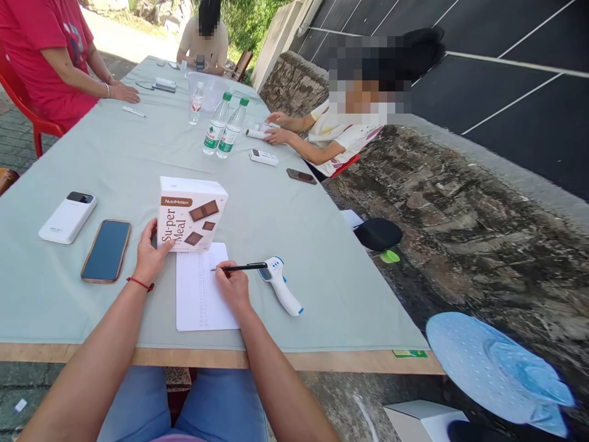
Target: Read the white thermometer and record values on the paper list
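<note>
My left hand (153, 250) grips the lower left side of a white box (202, 212) printed "NutriMotion Su-per Meal" with pictures of chocolate pieces. The box stands upright, covering the top edge of a sheet of paper (197, 301). Rows of small writing run down that sheet. In my right hand (234, 285) is a black pen (246, 267), its tip at the paper just below the box. Right of this hand lies a white and blue infrared thermometer (281, 287). A smartphone (107, 252) with a dark screen and a white power bank (69, 217) lie to my left.
Two green-capped water bottles (225, 132) and a smaller bottle (196, 104) stand mid-table, near a clear plastic tub (209, 92). Three other people sit around the cloth-covered table (322, 294). A light blue hat (492, 368) is beyond the right corner.
</note>
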Motion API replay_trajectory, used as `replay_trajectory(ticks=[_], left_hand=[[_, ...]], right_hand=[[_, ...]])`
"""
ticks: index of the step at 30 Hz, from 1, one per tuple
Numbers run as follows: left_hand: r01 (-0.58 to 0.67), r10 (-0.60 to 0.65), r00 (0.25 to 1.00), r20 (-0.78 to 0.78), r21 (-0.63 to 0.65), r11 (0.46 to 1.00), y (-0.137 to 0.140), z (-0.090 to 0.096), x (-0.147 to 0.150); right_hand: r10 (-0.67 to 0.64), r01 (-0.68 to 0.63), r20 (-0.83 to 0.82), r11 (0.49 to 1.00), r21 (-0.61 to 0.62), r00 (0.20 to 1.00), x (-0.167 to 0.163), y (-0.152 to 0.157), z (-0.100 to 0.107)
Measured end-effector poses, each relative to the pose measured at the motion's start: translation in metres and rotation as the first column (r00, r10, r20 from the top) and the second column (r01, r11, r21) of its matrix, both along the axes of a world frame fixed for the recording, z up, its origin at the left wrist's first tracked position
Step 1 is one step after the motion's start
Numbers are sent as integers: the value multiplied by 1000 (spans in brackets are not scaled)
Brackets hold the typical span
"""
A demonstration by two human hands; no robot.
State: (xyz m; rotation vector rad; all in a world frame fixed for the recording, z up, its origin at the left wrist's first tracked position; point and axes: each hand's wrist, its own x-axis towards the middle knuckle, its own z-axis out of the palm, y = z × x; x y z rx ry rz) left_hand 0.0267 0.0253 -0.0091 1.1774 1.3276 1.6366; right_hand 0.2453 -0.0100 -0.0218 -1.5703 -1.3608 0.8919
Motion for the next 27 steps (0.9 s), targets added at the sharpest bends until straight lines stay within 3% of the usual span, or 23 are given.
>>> replay_trajectory(ticks=[27], left_hand=[[-4,3,1000,-23,-29,1000,-1,1,-1]], right_hand=[[-14,14,-6,999,-30,1000,1,0,-5]])
